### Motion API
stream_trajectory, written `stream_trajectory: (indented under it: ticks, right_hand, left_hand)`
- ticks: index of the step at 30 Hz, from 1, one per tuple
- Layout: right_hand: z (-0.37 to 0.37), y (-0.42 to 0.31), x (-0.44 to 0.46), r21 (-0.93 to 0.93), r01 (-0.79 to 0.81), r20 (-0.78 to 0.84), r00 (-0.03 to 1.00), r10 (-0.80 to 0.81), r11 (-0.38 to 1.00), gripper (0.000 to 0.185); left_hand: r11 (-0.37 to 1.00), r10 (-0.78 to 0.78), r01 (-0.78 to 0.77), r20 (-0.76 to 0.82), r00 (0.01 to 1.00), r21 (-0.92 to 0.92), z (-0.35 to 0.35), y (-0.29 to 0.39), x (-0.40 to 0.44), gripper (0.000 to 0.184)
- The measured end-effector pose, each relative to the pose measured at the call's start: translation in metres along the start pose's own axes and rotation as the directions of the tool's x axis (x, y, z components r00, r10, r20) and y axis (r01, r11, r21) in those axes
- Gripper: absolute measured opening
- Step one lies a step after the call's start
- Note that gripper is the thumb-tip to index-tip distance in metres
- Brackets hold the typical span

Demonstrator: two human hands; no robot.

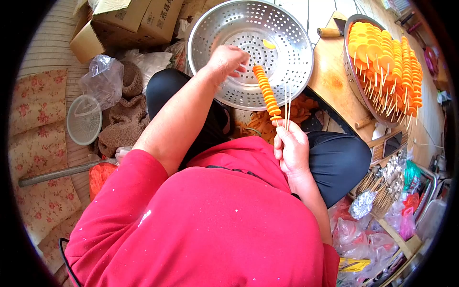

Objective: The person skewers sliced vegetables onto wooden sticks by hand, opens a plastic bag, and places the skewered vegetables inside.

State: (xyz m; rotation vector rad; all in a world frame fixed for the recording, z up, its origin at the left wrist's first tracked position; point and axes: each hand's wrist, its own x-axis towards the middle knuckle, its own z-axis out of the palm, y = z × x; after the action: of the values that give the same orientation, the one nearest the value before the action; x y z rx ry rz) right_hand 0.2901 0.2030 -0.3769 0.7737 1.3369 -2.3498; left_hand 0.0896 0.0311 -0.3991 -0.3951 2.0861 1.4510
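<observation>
A skewer of round orange vegetable slices [266, 93] slants up from my right hand [291, 146], whose fingers are closed on its lower stick. Two bare wooden sticks [288, 107] stand up from the same grip. My left hand [229, 62] hovers over the big perforated metal colander [203, 36], its fingers loosely bent and apart, with nothing visible in them. Inside the colander lies one loose orange slice [268, 44]. The skewer's upper end reaches over the colander, close to my left fingertips. Orange peelings [291, 115] lie below the colander's near rim.
A metal bowl [351, 62] heaped with orange skewers [385, 57] stands at right by a wooden board [330, 79] and a wooden-handled knife [330, 32]. Cardboard box [138, 19] and white basket [84, 119] are at left. Plastic bags [351, 237] and sticks [377, 191] crowd the lower right.
</observation>
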Motion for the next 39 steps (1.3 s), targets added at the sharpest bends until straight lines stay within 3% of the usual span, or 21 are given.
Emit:
stream_trajectory:
  ticks: [2,3,5,7,9,13,16,18,19,20,21,22,25,28,37,39]
  right_hand:
    - [0.0,0.0,0.0,0.0,0.006,-0.007,1.0,-0.006,1.0,0.013]
    - [-0.001,0.0,0.0,0.004,0.0,-0.003,1.0,0.0,1.0,0.013]
    - [-0.001,0.0,0.0,0.009,-0.004,0.002,1.0,0.004,1.0,0.013]
    - [-0.001,0.0,0.0,0.019,-0.008,0.022,1.0,0.007,1.0,0.013]
    - [-0.002,0.001,0.0,0.016,-0.003,0.025,1.0,0.003,1.0,0.013]
    - [-0.003,0.002,0.0,-0.009,-0.021,0.037,0.999,0.021,1.0,0.013]
    - [-0.002,0.0,-0.001,-0.012,-0.031,0.053,0.998,0.032,0.999,0.013]
    - [-0.002,0.0,-0.001,-0.018,-0.033,0.057,0.998,0.034,0.999,0.013]
    - [-0.003,0.001,-0.001,-0.025,-0.036,0.06,0.997,0.038,0.999,0.013]
    - [-0.002,0.001,-0.001,-0.024,-0.038,0.06,0.997,0.039,0.999,0.013]
    - [-0.002,0.001,-0.001,-0.025,-0.032,0.058,0.998,0.033,0.999,0.013]
    - [-0.001,0.001,-0.001,-0.026,-0.025,0.056,0.998,0.027,0.999,0.013]
    - [0.0,0.0,0.0,-0.027,-0.016,0.044,0.999,0.017,1.0,0.013]
    - [0.0,0.001,-0.001,-0.024,-0.014,0.043,0.999,0.015,1.0,0.013]
    - [0.002,-0.001,-0.001,-0.038,-0.021,0.043,0.999,0.022,0.999,0.012]
    - [0.001,0.0,-0.002,-0.036,-0.024,0.042,0.999,0.026,0.999,0.012]
  left_hand:
    - [0.984,0.112,-0.089,-0.153,0.982,0.151,-0.011,-0.008,0.016,0.017]
    - [0.985,0.112,-0.089,-0.154,0.982,0.151,-0.015,-0.014,0.026,0.017]
    - [0.783,0.239,-0.086,-0.17,0.956,0.616,-0.019,-0.021,0.04,0.015]
    - [0.533,0.207,-0.052,-0.071,0.976,0.844,-0.015,-0.032,0.042,0.021]
    - [0.448,0.183,-0.027,-0.062,0.981,0.894,-0.009,-0.038,0.039,0.024]
    - [0.492,0.144,-0.026,-0.052,0.988,0.87,-0.007,-0.036,0.036,0.026]
    - [0.409,0.167,-0.073,0.004,0.986,0.91,-0.005,-0.029,0.033,0.021]
    - [0.46,0.004,-0.107,0.119,0.993,0.881,-0.001,-0.008,0.02,0.015]
    - [0.46,0.004,-0.108,0.119,0.993,0.882,0.0,-0.009,0.019,0.015]
    - [0.872,-0.009,-0.048,0.113,0.994,0.487,0.0,-0.012,0.018,0.015]
    - [0.997,-0.022,0.03,0.111,0.994,-0.068,-0.001,-0.013,0.018,0.015]
    - [0.99,-0.009,0.028,0.136,0.991,-0.138,-0.002,-0.012,0.018,0.014]
    - [0.959,-0.025,0.062,0.134,0.991,-0.278,-0.004,-0.011,0.019,0.013]
    - [0.95,-0.033,0.063,0.104,0.994,-0.305,-0.003,-0.011,0.018,0.014]
    - [0.972,0.114,-0.097,0.07,0.991,-0.214,0.001,-0.012,0.014,0.007]
    - [0.979,0.09,-0.071,0.088,0.992,-0.192,0.001,-0.009,0.01,0.007]
